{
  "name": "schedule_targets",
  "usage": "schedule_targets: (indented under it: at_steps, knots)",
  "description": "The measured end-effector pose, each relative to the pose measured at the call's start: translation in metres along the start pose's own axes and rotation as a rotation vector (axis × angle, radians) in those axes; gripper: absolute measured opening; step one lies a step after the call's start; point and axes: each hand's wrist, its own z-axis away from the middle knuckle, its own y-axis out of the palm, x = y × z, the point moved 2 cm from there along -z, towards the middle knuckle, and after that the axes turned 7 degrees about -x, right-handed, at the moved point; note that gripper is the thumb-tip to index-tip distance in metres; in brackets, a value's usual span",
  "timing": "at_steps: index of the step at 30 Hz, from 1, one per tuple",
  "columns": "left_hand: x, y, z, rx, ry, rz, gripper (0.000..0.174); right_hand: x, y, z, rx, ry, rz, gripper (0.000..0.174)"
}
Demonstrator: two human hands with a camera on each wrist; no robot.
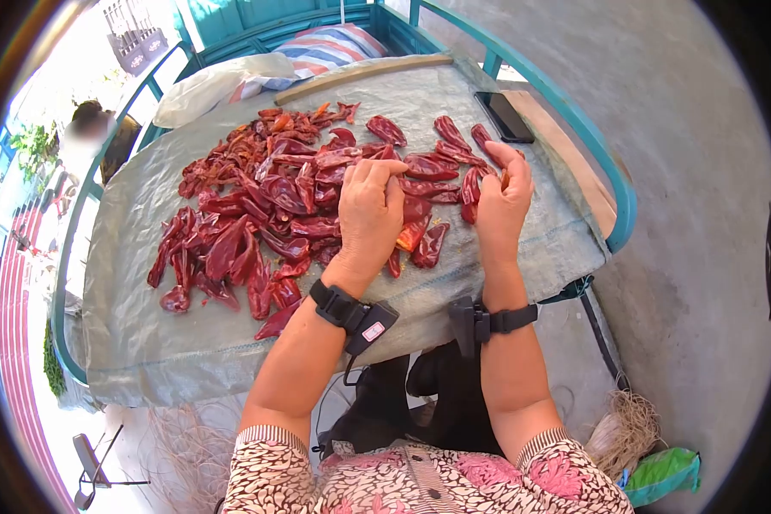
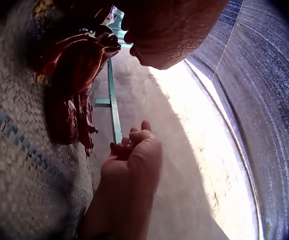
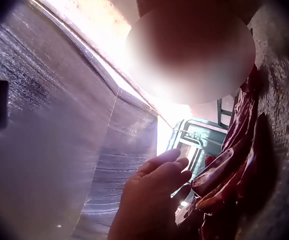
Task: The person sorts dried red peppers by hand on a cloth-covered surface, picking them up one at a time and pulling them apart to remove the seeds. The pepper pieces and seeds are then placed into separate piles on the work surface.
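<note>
Because everything is spread out inside a teal metal frame (image 1: 627,201), the setup can be read pretty easily. A greyish woven sheet (image 1: 146,351) is laid across it, and a striped sack (image 1: 334,47) is tucked at the far end. The dark red peppers (image 1: 265,193) are heaped on the sheet, mostly left of and beyond the left hand (image 1: 368,210), with a few scattered over toward the right hand (image 1: 503,206). A phone (image 1: 505,117) is parked near the sheet's right edge, past that hand. Some shrivelled bits (image 1: 248,141) are bunched at the far side of the heap; whether that's meant as a separate pile can't be told.

Grip-wise, the left fingers are bent over the right-hand part of the peppers, but whether anything is pinched there can't be made out. The right fingers are curled in toward the thumb, and a small red piece (image 2: 118,150) seems to be held in them, best seen from the left wrist.

If a guess is allowed, peppers are being picked through by hand, with plenty left to be handled. For the next move, that piece probably needs to be put down, then a fresh pepper singled out gently, since dry skins could be cracked.
</note>
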Motion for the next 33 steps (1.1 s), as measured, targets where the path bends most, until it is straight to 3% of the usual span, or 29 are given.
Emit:
schedule_targets:
  at_steps: [1, 4, 5, 9, 12, 16, 19, 22, 25, 28, 31, 33]
  knots:
    - [0.0, 0.0, 0.0, -0.003, -0.009, -0.007, 0.016, 0.016, 0.0, 0.002, -0.002, 0.108, 0.006, 0.035]
    - [0.0, -0.001, 0.0, -0.011, -0.027, -0.021, 0.016, 0.01, 0.016, 0.003, 0.209, -0.05, -0.081, 0.029]
    - [0.0, -0.001, 0.0, -0.014, -0.028, -0.024, 0.017, 0.002, 0.026, 0.007, 0.346, 0.111, -0.213, 0.029]
    - [0.0, -0.001, -0.001, -0.027, -0.022, -0.025, 0.017, -0.006, 0.035, 0.002, 0.365, -0.285, 0.327, 0.035]
    - [0.0, -0.001, 0.0, -0.02, -0.041, -0.016, 0.017, -0.022, 0.041, 0.0, 0.427, -0.17, 0.192, 0.037]
    - [0.001, 0.001, 0.002, -0.021, -0.032, -0.012, 0.017, -0.038, 0.043, 0.011, 0.483, -0.292, 0.418, 0.042]
    - [0.002, 0.002, 0.002, -0.025, -0.044, -0.013, 0.017, -0.033, 0.042, 0.01, 0.528, -0.207, 0.494, 0.042]
    - [0.004, 0.002, 0.004, -0.002, -0.055, -0.024, 0.016, -0.029, 0.042, 0.01, 0.539, -0.243, 0.646, 0.04]
    - [0.006, 0.002, 0.004, 0.005, -0.052, -0.026, 0.015, -0.028, 0.039, 0.009, 0.54, -0.231, 0.566, 0.034]
    - [0.007, 0.003, 0.005, 0.002, -0.044, -0.025, 0.015, -0.027, 0.039, 0.011, 0.426, -0.368, 0.475, 0.024]
    - [0.007, 0.003, 0.005, 0.027, -0.052, -0.046, 0.018, -0.018, 0.036, 0.008, 0.575, -0.17, 0.438, 0.016]
    - [0.007, 0.002, 0.005, 0.027, -0.065, -0.05, 0.023, -0.01, 0.035, 0.007, 0.463, -0.267, 0.371, 0.015]
